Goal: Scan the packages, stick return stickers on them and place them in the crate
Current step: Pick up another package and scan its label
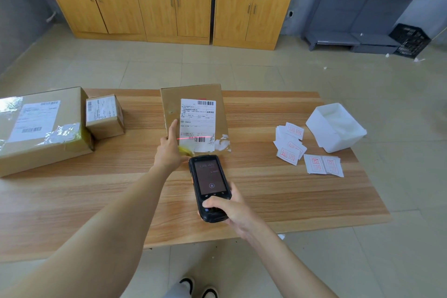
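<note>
A flat cardboard package [193, 99] with a white shipping label lies at the middle of the wooden table [278, 189]. My left hand [169, 150] rests on its left edge with the index finger straight along it. My right hand [227, 208] grips a black handheld scanner [209, 184], pointed at the package; a red laser line crosses the label's lower barcode. Loose return stickers [290, 145] with red print lie to the right. A black crate [410, 40] stands on the floor at the far right.
A large taped box [41, 128] and a small box [105, 116] sit at the table's left. A white plastic tub [336, 126] stands at the right edge. Wooden cabinets [169, 2] and a grey shelf [362, 7] line the far wall.
</note>
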`<state>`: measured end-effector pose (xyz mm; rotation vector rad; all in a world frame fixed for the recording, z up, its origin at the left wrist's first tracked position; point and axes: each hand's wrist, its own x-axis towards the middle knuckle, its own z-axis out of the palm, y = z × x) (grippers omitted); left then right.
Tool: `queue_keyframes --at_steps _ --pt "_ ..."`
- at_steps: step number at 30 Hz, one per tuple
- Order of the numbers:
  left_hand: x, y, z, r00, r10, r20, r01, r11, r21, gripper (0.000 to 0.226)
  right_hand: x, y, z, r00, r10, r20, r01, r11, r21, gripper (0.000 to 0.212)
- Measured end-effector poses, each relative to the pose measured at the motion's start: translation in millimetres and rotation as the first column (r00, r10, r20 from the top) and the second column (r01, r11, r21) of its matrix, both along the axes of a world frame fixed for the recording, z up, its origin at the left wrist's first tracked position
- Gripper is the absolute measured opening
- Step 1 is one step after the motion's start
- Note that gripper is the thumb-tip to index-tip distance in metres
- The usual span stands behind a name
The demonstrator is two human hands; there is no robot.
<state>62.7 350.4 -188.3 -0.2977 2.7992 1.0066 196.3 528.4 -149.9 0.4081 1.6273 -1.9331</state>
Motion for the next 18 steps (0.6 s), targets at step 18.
queue_keyframes --at_steps 18 --pt "5.2 -0.6 3.5 0.999 -0.030 0.023 0.031 0.999 -0.019 0.115 -4.9 -11.8 1.6 0.996 -0.069 0.064 0.073 0.995 -0.069 0.055"
